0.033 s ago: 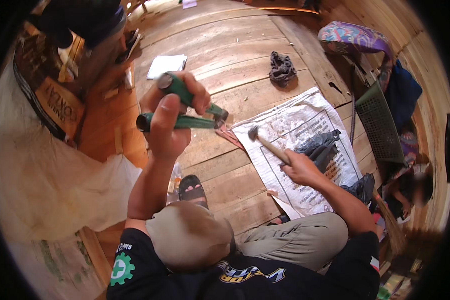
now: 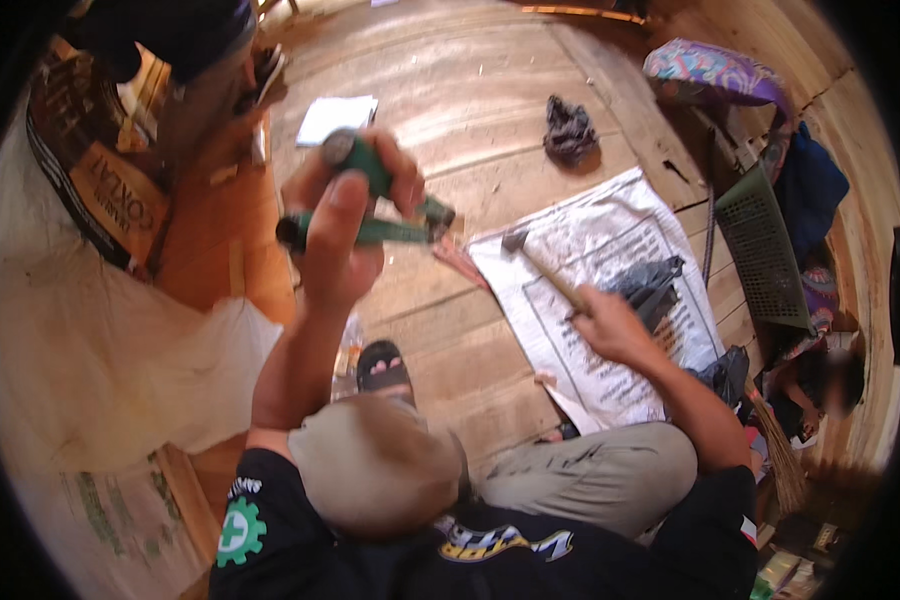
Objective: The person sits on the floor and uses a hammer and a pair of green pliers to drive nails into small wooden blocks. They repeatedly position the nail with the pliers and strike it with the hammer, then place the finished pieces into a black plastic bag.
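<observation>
Green-handled pliers-like tool (image 2: 395, 231): was held aloft in the left grip (image 2: 340, 215), handles spread, pointed rightward toward the hammer (image 2: 550, 272). Saw that hammer clasped in the right grip (image 2: 612, 326), slanting up-left over a white sack (image 2: 570, 225) with blurred print. Farther left, noted dark lettering on a brown carton (image 2: 120, 203).

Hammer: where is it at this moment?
In the head view, the hammer is just right of centre, held by its handle in the right hand, its head over the white sack near its upper-left corner.
</observation>
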The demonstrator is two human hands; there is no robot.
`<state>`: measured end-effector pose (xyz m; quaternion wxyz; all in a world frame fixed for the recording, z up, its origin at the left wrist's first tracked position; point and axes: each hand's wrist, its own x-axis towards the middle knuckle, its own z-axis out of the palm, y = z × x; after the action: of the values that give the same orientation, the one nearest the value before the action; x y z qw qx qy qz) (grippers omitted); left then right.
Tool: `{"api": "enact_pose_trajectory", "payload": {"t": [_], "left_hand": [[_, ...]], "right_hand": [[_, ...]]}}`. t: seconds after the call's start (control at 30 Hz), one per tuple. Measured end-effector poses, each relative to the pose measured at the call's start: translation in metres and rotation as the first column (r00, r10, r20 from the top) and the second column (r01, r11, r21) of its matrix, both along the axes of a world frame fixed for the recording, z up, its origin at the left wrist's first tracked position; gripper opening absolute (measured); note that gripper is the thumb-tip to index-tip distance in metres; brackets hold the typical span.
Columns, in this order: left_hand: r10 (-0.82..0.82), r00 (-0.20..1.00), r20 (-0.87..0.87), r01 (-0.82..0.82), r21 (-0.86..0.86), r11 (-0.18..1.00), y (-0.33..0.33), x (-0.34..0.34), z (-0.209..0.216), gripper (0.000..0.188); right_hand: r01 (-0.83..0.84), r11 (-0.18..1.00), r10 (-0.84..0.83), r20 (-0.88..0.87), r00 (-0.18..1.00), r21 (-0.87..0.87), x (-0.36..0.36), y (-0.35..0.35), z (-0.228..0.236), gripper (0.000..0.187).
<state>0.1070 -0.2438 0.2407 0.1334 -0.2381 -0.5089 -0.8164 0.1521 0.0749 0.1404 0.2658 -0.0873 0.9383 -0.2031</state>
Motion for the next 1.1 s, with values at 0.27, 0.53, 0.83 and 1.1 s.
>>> {"api": "enact_pose_trajectory", "payload": {"t": [0.27, 0.53, 0.83, 1.1], "left_hand": [[-0.002, 0.990, 0.139, -0.014, 0.114, 0.993, -0.009, -0.014, -0.011, 0.041], [0.052, 0.960, 0.276, -0.123, 0.246, 0.962, -0.030, -0.020, -0.037, 0.036], [0.060, 0.940, 0.335, -0.164, 0.292, 0.942, -0.040, -0.037, -0.050, 0.035], [0.018, 0.916, 0.402, -0.181, 0.371, 0.911, -0.057, -0.047, -0.063, 0.037]], "right_hand": [[0.162, 0.630, -0.297, -0.043, 0.954, -0.759, -0.011, -0.041, 0.047, 0.016], [0.182, 0.963, -0.156, 0.142, 0.978, -0.198, -0.013, -0.009, -0.018, 0.032], [0.134, 0.136, -0.380, 0.073, 0.922, -0.982, -0.018, -0.045, 0.058, 0.011], [0.163, 0.958, -0.154, 0.058, 0.986, -0.235, -0.013, -0.010, -0.035, 0.033]]}}
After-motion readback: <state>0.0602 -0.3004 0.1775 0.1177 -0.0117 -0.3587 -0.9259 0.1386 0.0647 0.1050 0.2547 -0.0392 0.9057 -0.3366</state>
